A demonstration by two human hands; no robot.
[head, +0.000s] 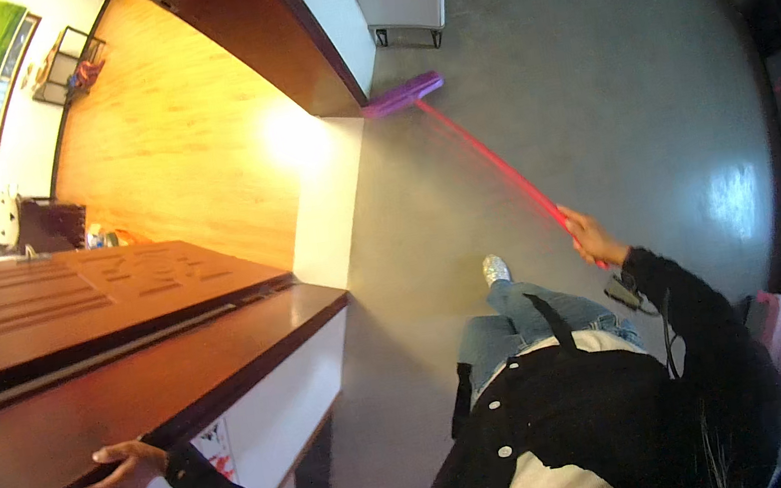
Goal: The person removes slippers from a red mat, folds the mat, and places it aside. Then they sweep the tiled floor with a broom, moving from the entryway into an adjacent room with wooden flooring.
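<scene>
My right hand (595, 237) is closed around the upper end of a red broom handle (491, 157). The handle slants away from me to a purple broom head (406, 94), which is on the grey floor by the foot of the far brown door jamb. Blur runs along the handle and the head. On the lower left, my left hand (129, 471) lies with spread fingers against the edge of the near brown door frame (174, 367), holding no loose object.
An open brown panelled door (87, 289) stands inside a room with a wood-look floor (189, 115). A pale threshold (329, 200) borders the grey floor (564, 89). Beyond the broom head is a white low cabinet (404, 3) on dark metal legs. My shoe (495, 270) is near the doorway.
</scene>
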